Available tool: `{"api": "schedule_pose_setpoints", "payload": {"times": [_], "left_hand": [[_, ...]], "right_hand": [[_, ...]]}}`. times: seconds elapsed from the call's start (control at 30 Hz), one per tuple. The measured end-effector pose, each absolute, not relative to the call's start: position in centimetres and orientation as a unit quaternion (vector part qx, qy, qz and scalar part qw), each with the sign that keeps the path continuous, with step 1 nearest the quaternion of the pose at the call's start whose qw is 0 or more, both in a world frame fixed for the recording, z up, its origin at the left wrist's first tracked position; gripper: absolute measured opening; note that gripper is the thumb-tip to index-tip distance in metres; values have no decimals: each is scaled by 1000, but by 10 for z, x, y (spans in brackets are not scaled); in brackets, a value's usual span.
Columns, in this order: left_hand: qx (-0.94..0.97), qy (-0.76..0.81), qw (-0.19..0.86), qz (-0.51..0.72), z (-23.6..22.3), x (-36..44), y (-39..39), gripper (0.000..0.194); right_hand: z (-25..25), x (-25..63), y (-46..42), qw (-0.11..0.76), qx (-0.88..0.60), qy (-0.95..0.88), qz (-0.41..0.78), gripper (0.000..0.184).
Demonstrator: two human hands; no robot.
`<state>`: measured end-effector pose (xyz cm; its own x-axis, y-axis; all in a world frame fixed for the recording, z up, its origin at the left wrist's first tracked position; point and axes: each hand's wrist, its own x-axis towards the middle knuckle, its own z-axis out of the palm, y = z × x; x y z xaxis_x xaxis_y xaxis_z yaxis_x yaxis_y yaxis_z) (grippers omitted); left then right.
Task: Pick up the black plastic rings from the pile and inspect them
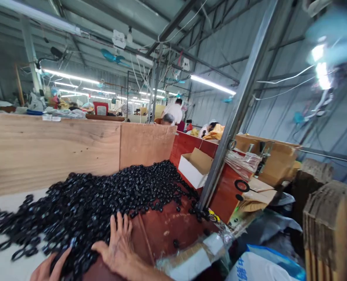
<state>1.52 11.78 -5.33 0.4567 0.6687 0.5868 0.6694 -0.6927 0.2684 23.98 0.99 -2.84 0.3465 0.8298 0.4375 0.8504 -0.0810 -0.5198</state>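
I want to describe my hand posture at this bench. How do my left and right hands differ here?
The right hand shows almost whole, while the left hand is cut off by the picture's bottom edge. The right hand is open at the heap's edge, beside the reddish-brown surface; the left hand is lower and farther left, its full pose hidden. Both are bare and at the near side of the heap of black rings.

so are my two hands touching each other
Apart. The head view shows black rings between the left hand and the right hand.
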Motion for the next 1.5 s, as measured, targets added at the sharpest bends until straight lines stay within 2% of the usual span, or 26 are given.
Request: {"api": "schedule_pose_setpoints", "payload": {"times": [0.07, 0.17, 0.23, 0.3, 0.4, 0.47, 0.57, 0.7, 0.77, 0.9, 1.03, 1.27, 1.4, 1.5], "left_hand": [[-874, -358, -31, -327, -35, 12, 88, 102], [-890, -340, -78, -295, -12, 6, 54, 110], [-879, -359, -99, -296, -5, -2, 42, 105], [-860, -381, -107, -322, -4, -12, 31, 86], [-841, -392, -120, -353, -5, -20, 14, 44], [-844, -388, -153, -336, -7, -19, 8, 28], [-851, -384, -192, -302, -7, -13, 8, 22], [-863, -372, -188, -286, -5, -8, 13, 6], [-864, -368, -187, -287, -5, -8, 13, 6], [-863, -370, -181, -294, -7, -9, 10, 14], [-856, -381, -177, -300, -10, -8, 9, 18], [-843, -396, -190, -311, -8, -9, 6, 15], [-811, -398, -260, -341, 1, -10, 4, 26], [-766, -400, -348, -364, 7, -9, 4, 26]], "right_hand": [[-12, 240, -2, 389, -727, -565, -27, 87], [-7, 250, -10, 458, -697, -552, -23, 58], [-15, 257, -13, 503, -676, -538, -2, 44], [-19, 261, -21, 519, -661, -541, -9, 35], [-17, 260, -45, 517, -630, -580, -7, 19], [-15, 255, -60, 495, -616, -613, 28, 13], [-14, 245, -70, 449, -619, -641, 69, 12], [-12, 230, -63, 454, -593, -656, 109, 18], [-9, 219, -57, 442, -565, -685, 131, 22], [0, 195, -42, 365, -549, -740, 134, 34], [1, 187, -26, 320, -562, -750, 138, 27], [-12, 204, -24, 388, -493, -762, 160, 23], [-14, 204, -24, 392, -504, -753, 159, 18], [-9, 202, -25, 425, -514, -720, 193, 19]]}}
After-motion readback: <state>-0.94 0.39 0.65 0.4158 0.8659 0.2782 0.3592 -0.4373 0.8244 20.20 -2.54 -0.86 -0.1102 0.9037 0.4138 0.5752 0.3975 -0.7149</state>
